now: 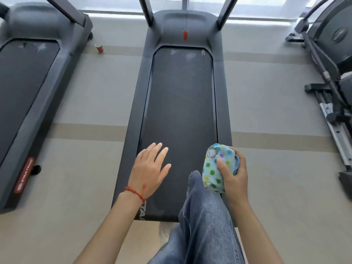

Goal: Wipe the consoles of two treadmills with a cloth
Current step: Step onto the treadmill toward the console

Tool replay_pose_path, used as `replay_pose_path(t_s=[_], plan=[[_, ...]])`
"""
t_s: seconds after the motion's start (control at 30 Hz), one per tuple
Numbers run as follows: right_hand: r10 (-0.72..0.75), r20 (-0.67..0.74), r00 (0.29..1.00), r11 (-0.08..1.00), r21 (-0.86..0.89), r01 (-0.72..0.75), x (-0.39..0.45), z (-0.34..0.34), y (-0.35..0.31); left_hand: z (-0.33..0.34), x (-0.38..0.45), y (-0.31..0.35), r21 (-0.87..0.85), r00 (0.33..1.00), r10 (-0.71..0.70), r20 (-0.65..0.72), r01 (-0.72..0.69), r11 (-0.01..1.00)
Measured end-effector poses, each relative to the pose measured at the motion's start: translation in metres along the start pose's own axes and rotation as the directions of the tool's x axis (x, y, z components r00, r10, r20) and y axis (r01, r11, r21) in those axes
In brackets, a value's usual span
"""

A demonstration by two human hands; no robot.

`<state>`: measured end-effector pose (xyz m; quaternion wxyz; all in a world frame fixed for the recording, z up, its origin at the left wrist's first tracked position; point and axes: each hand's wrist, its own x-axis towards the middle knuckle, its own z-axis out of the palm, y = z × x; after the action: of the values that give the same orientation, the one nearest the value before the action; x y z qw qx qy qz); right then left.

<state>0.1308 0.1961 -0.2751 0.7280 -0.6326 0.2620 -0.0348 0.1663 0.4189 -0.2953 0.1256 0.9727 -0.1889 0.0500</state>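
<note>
- My right hand (235, 176) grips the cloth (217, 166), a pale blue one with coloured dots, bunched into a wad with my thumb across its front and my fingers curled behind it.
- My left hand (150, 168) holds nothing; its fingers are straight and spread, palm down, hovering above the rear of the belt.
- The treadmill (181, 115) I face runs its long axis from 6 o'clock, near my feet, to 12 o'clock, where its two uprights (226, 12) rise out of the top of the view.
- The console itself is not in view; I judge it sits atop those uprights, so from the cloth it lies toward 12 o'clock and higher up.
- My leg in jeans (202, 216) is raised over the rear end of the deck, which looks like a step onto the belt.
- The second treadmill (24, 92) lies at 9 to 10 o'clock, parallel and well apart from the first; its console is hidden too.
- The hand with the cloth is the one to reach the console; neither is near it yet.
- A red safety clip (185, 35) hangs on a cord at 12 o'clock.
- A small cup (99, 48) stands on the floor at 11 o'clock; I cannot tell what is in it.
</note>
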Motion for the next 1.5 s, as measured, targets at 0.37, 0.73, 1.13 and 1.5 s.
replay_pose_path(t_s=[0.37,0.73,1.13,1.5], plan=[[-0.043,-0.017,0.999,0.997,0.056,0.044,0.103,0.010,-0.074,-0.013,0.122,0.009,0.005,0.998,0.033,-0.061,-0.032,0.999],[-0.062,0.081,0.995,0.997,0.058,0.057,0.158,0.026,-0.221,-0.107,0.240,0.040,0.023,0.989,0.034,-0.141,-0.031,0.999],[-0.067,0.084,0.994,0.998,0.009,0.066,0.241,0.117,-0.302,-0.165,0.369,-0.036,0.053,0.972,0.026,-0.234,-0.015,0.999],[-0.130,0.043,0.991,0.991,0.028,0.128,0.359,0.231,-0.371,-0.195,0.528,-0.131,0.070,0.948,0.113,-0.297,-0.096,0.993]])
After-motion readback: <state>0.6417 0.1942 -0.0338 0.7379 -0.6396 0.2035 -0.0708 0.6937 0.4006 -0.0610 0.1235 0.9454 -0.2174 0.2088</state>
